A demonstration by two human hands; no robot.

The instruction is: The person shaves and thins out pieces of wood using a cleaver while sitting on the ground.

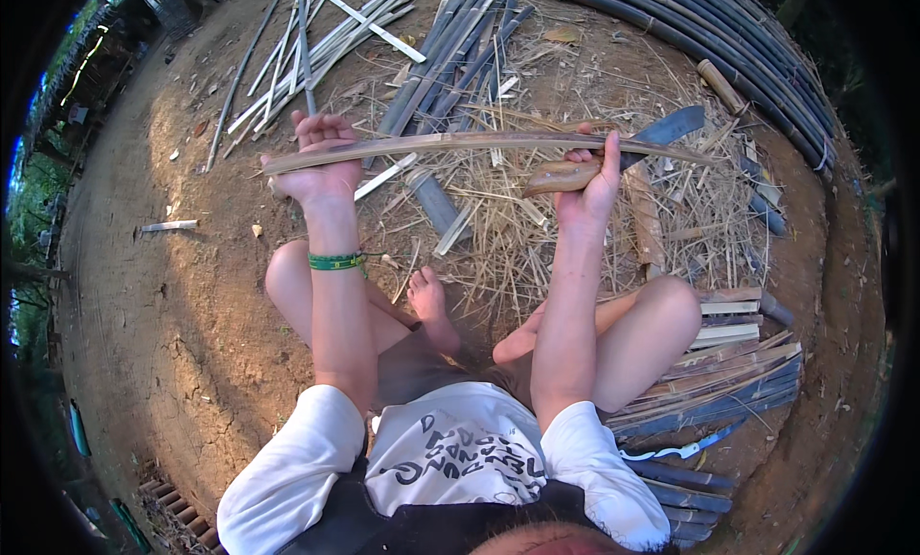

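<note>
A long, slightly bowed bamboo strip [460, 141] spans sideways in front of me, from one hand to the other. Near its left end, my left hand [324, 179] supports it across the upturned palm, the fingers curled behind it. My right hand [592, 193] grips a machete by its wooden handle [561, 178]; the broad dark blade [671, 130] points to the far right. The strip also runs through the right hand, beside the thumb, its thin end reaching past the blade. How the right fingers divide their hold between strip and handle is partly hidden.
Shavings [522, 219] litter the dirt between my bent legs and beyond. Split dark bamboo [441, 66] and pale strips [335, 37] lie ahead; long poles [690, 33] curve along the far right. A short bamboo piece [436, 208] lies nearby. Bundled slats [714, 392] rest beside my right knee.
</note>
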